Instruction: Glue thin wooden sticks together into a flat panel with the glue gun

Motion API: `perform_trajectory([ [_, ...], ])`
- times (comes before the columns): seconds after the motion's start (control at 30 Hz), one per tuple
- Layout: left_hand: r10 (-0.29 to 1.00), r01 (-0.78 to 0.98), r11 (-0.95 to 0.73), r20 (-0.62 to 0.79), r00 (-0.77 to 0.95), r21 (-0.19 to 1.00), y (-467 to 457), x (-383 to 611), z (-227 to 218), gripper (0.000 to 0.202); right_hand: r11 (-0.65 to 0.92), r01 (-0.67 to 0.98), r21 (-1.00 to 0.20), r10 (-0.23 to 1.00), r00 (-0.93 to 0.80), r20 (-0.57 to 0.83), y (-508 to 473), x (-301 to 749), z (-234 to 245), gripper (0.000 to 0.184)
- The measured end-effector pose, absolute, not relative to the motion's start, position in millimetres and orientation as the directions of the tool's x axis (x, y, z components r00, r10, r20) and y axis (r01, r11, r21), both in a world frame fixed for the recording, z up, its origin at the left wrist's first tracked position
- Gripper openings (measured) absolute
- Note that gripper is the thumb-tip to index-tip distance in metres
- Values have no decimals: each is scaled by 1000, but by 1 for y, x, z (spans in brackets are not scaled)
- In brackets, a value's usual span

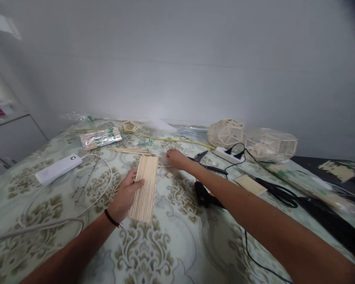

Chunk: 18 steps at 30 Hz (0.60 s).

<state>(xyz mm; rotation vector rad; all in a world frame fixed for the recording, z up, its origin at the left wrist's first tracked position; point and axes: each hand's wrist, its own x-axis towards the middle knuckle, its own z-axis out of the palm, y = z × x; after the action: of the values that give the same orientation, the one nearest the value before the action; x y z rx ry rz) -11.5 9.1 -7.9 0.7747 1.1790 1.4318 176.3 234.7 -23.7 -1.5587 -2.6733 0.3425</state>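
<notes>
One left hand (126, 194) grips a flat rectangular panel of pale wooden sticks (145, 187); the right hand (176, 159) curls inward, its hold impossible to tell

Left grip (126, 196) clasps stick panel (144, 189), thumb on top | right grip (176, 159) curled, just beyond panel's upper right corner | loose sticks (133, 150) behind panel on patterned worktop (174, 240) | bagged sticks (102, 138) left rear | faceted frames (225, 133) right rear
</notes>
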Motion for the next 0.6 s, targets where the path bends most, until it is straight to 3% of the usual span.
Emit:
perform_trajectory([
  [0.2, 963, -315, 112, -182, -200, 942, 8, -12, -7, 56, 366, 823, -434, 923, -379, 61, 237, 192, -2, 52],
  [0.33, 959, -312, 119, -190, -209, 943, 6, -11, -6, 57, 326, 704, -631, 935, -337, 108, 223, 204, 10, 52],
  [0.47, 957, -312, 107, -183, -225, 944, 4, -9, -5, 60, 290, 530, -797, 901, -432, 41, 179, 204, 12, 52],
  [0.6, 961, -302, 115, -183, -207, 946, 0, -6, -2, 62, 241, 410, -880, 843, -538, -20, 131, 200, 15, 51],
])
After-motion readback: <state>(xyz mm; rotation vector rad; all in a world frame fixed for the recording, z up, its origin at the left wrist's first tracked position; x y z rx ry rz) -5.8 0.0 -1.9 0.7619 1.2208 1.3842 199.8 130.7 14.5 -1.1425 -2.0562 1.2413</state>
